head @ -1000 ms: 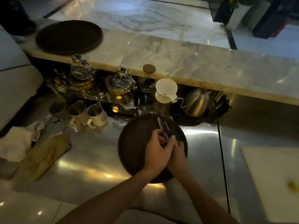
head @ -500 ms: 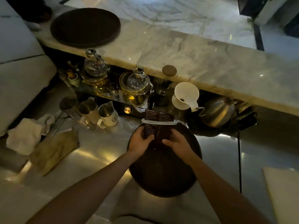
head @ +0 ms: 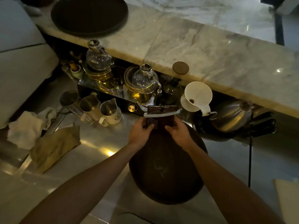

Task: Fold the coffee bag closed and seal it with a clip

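Your steel counter is crowded ahead, roomier toward you. The round tray sits below the coffee bag, upright between both hands: left hand and right hand each closed on a side. Clip runs crosswise on top; dripper just beside.

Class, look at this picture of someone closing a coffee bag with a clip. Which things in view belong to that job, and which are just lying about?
Belongs to the job:
coffee bag
clip across the bag
left hand
right hand

Just lying about:
round tray
white funnel
metal kettle
three jugs
glass teapots
cloth
paper bag
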